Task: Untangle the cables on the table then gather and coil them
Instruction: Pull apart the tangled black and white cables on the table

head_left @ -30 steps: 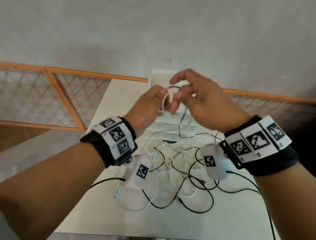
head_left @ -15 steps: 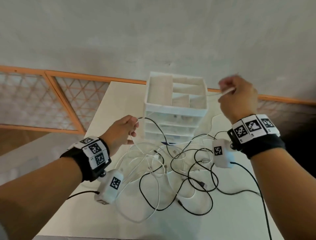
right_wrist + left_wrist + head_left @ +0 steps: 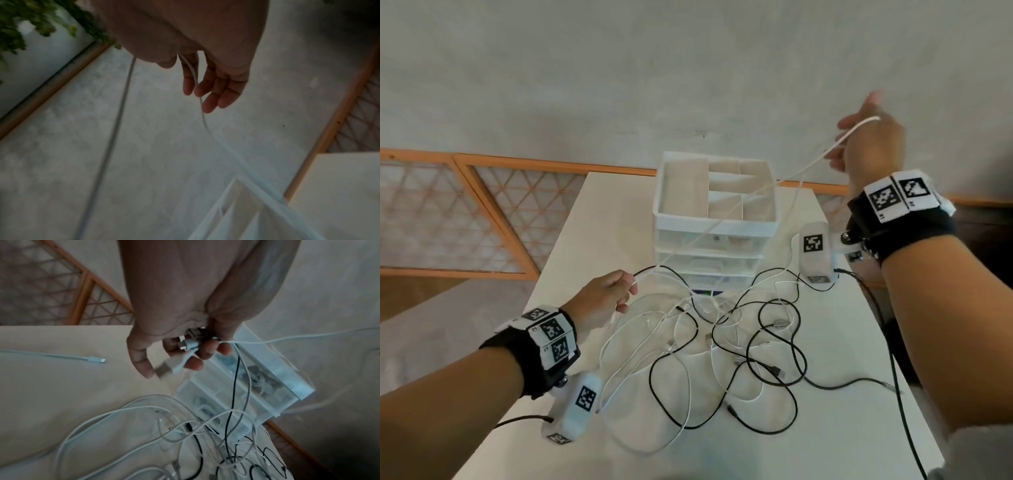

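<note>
A tangle of white and black cables [image 3: 739, 342] lies on the white table [image 3: 602, 222]. My left hand [image 3: 626, 287] hovers low at the tangle's left edge and grips a bunch of plug ends [image 3: 189, 344], with a black cable [image 3: 236, 369] hanging from it. One white cable [image 3: 856, 127] stretches from that hand up across the drawer unit to my right hand [image 3: 859, 147], raised high at the right. There the white cable [image 3: 226, 149] passes under the thumb and along the loosely extended fingers [image 3: 209, 87], and its other strand drops back toward the table.
A white drawer organizer [image 3: 715, 228] with open top compartments stands at the table's back, right behind the tangle. A separate white cable end [image 3: 92, 360] lies on the table to the left. An orange-framed lattice screen [image 3: 482, 212] and a grey wall lie beyond.
The hands, together in front of the organizer a second ago, have parted. The right hand has risen up and right, drawing the white cable taut; the left hand has dropped low and left with the plug ends.
</note>
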{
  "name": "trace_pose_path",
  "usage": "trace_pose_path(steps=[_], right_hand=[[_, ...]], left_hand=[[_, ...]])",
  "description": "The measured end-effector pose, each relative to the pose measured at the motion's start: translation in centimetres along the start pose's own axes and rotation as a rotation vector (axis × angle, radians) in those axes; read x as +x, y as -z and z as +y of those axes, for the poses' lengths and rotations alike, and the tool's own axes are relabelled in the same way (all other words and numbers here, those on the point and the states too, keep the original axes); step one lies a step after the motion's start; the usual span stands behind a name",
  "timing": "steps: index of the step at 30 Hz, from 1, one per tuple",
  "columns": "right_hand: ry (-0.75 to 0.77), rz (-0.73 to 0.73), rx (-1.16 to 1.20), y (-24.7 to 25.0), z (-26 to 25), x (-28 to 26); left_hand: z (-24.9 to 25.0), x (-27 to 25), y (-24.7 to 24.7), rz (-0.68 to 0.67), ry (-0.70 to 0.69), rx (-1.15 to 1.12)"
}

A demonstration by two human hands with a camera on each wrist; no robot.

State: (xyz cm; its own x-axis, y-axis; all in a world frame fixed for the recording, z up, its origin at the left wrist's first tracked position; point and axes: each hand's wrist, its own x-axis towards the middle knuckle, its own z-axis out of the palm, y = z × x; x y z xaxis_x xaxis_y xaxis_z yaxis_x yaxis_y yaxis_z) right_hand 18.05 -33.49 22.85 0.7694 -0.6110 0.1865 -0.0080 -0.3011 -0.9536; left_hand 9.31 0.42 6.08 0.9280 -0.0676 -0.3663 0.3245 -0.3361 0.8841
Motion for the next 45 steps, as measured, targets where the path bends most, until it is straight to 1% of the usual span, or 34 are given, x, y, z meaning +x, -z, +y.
trace_pose_path(steps=[2, 5, 6, 7, 9, 11, 12, 13, 14, 15, 16, 17, 18, 19, 20, 21, 23, 25, 27, 28, 29, 31, 33, 34, 35, 37, 39, 41, 42, 44, 45], right_hand=[[0.117, 0.024, 0.04, 0.3, -0.6, 0.5], [0.219, 0.057, 0.089, 0.1, -1.0, 1.2], [0.23, 0.054, 0.063, 0.0, -0.9, 1.5], [0.24, 0.037, -0.021, -0.2, -0.8, 1.4], [0.218, -0.04, -0.267, -0.3, -0.1, 1.0], [0.132, -0.103, -0.448, -0.2, 1.2, 0.4], [0.077, -0.117, -0.458, -0.2, 1.7, 0.1], [0.031, -0.114, -0.42, -0.3, 1.8, 0.1], [-0.013, -0.106, -0.302, -0.2, 1.6, 0.2], [-0.035, -0.103, -0.121, 0.0, 1.1, 0.5], [-0.003, -0.09, 0.065, 0.2, 0.5, 0.7], [0.088, -0.076, 0.209, 0.4, -0.2, 0.9], [0.219, -0.049, 0.265, 0.7, -0.8, 0.9], [0.348, -0.022, 0.253, 0.7, -1.3, 0.8], [0.445, -0.017, 0.176, 0.6, -1.3, 0.7], [0.491, -0.029, 0.061, 0.5, -1.1, 0.5], [0.454, -0.065, -0.174, 0.4, 0.0, 0.5], [0.282, -0.142, -0.281, 0.4, 0.8, 0.2], [0.084, -0.314, -0.223, 0.2, 1.0, -0.5], [0.029, -0.406, -0.146, -0.1, 0.7, -1.1], [0.012, -0.486, -0.051, -0.4, 0.2, -1.8], [0.034, -0.607, 0.135, -1.1, -1.5, -3.0], [0.088, -0.691, 0.297, -1.5, -3.6, -3.7], [0.123, -0.7, 0.379, -1.5, -4.5, -3.8], [0.153, -0.677, 0.465, -1.4, -5.3, -3.8], [0.196, -0.552, 0.578, -1.0, -6.2, -3.2], [0.209, -0.373, 0.538, -0.5, -5.8, -2.2], [0.249, -0.218, 0.373, -0.3, -3.9, -0.7], [0.3, -0.163, 0.26, -0.3, -2.6, 0.0], [0.467, -0.079, -0.031, -0.2, -0.1, 1.4], [0.519, -0.046, -0.157, -0.1, 0.8, 2.1]], left_hand=[[-0.2, 0.0, 0.1, -0.017, 0.074, -0.073], [-0.3, 0.2, 0.3, 0.007, 0.09, -0.128], [-0.3, 0.3, 0.3, 0.02, 0.082, -0.136], [-0.2, 0.5, 0.4, 0.035, 0.071, -0.146], [0.1, 0.7, 0.5, 0.065, 0.047, -0.19], [0.8, 0.9, 0.6, 0.084, 0.04, -0.242], [1.1, 1.0, 0.6, 0.088, 0.036, -0.245], [1.5, 1.1, 0.5, 0.091, 0.031, -0.234], [1.8, 1.1, 0.4, 0.089, 0.026, -0.216], [2.0, 1.3, 0.2, 0.086, 0.022, -0.203], [2.1, 1.5, -0.1, 0.081, 0.021, -0.192], [2.2, 1.6, -0.4, 0.076, 0.02, -0.182], [2.2, 1.7, -0.7, 0.071, 0.014, -0.169], [2.2, 1.8, -0.9, 0.063, -0.002, -0.162], [2.2, 1.9, -1.1, 0.056, -0.021, -0.161], [2.3, 1.9, -1.3, 0.048, -0.038, -0.164], [2.6, 1.9, -1.5, 0.038, -0.06, -0.162], [3.0, 2.0, -1.6, 0.051, -0.052, -0.142], [3.4, 2.2, -2.1, 0.058, -0.042, -0.121], [3.8, 2.4, -2.6, 0.044, -0.048, -0.129], [4.4, 2.6, -3.4, 0.021, -0.063, -0.159], [5.8, 2.8, -5.6, -0.026, -0.105, -0.211], [6.8, 3.3, -8.0, -0.063, -0.14, -0.207], [7.1, 3.5, -9.2, -0.083, -0.137, -0.197], [6.7, 4.0, -10.2, -0.108, -0.121, -0.171], [5.2, 4.4, -11.8, -0.183, -0.061, -0.078], [2.9, 4.1, -12.3, -0.252, 0.017, 0.063], [0.9, 3.8, -11.9, -0.273, 0.097, 0.217], [0.3, 3.7, -11.4, -0.292, 0.124, 0.277], [0.1, 3.9, -10.0, -0.339, 0.155, 0.344], [0.2, 4.2, -9.3, -0.339, 0.162, 0.351]])
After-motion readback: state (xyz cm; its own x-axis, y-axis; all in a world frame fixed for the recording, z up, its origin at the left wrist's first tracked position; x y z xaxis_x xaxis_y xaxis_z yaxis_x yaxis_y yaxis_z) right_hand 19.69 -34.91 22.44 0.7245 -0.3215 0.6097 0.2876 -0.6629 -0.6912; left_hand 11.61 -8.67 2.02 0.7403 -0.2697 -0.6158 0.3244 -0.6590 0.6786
